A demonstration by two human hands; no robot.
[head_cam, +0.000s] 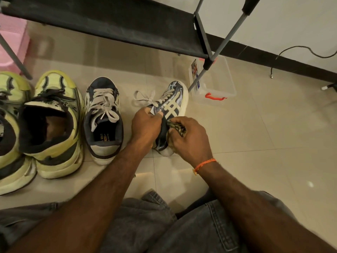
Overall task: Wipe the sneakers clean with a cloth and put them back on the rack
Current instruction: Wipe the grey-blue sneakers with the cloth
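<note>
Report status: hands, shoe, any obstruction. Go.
Left hand grips navy sneaker with cream stripes at collar. Right hand presses bunched patterned cloth to its side. Black rack shelf bare, unobstructed.

We see dim, warm indoor light, with soft glare on the floor tiles (145, 175). Wide-angle distortion bends the rack (109, 24) edges; the shoes look slightly soft, perhaps from motion.

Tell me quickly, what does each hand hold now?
Left hand: grips the navy sneaker at its collar.
Right hand: holds the cloth against the sneaker's side.
</note>
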